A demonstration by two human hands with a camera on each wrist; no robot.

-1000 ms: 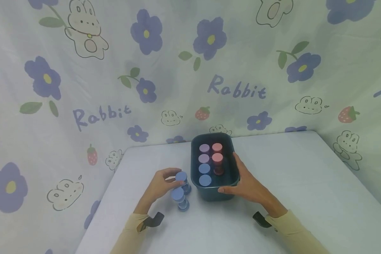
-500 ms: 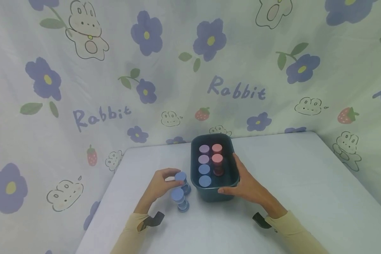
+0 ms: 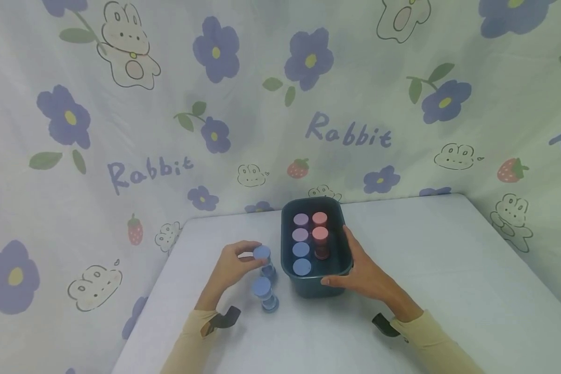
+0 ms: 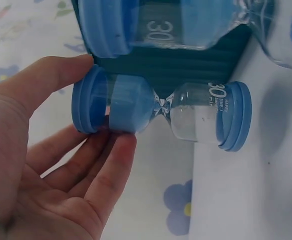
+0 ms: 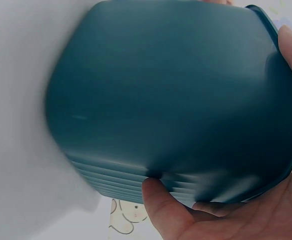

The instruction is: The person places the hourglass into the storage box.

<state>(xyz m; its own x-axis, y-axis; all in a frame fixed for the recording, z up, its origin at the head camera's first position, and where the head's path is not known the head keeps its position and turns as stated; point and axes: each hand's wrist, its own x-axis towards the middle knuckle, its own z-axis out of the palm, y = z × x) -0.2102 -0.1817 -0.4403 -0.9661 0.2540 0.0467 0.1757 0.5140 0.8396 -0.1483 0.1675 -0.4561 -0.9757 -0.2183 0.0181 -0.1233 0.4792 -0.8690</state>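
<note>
My left hand pinches the top cap of a blue sand timer between thumb and fingers, to the left of the bin. In the left wrist view this sand timer has blue sand in its upper bulb and "30" printed on the glass. Just in front of it stands a second blue sand timer, untouched. My right hand grips the near right corner of the dark teal bin, thumb on the near end and fingers along the right side. The right wrist view shows the fingers against the bin's ribbed wall.
Inside the bin, two purple timers and two blue timers line the left side. Two red timers stand beside them. A white table lies beneath, with a flower-and-rabbit curtain behind it.
My left hand has shifted slightly away and to the left with the blue sand timer, widening the gap from the second one. The right hand and bin stay in place.
</note>
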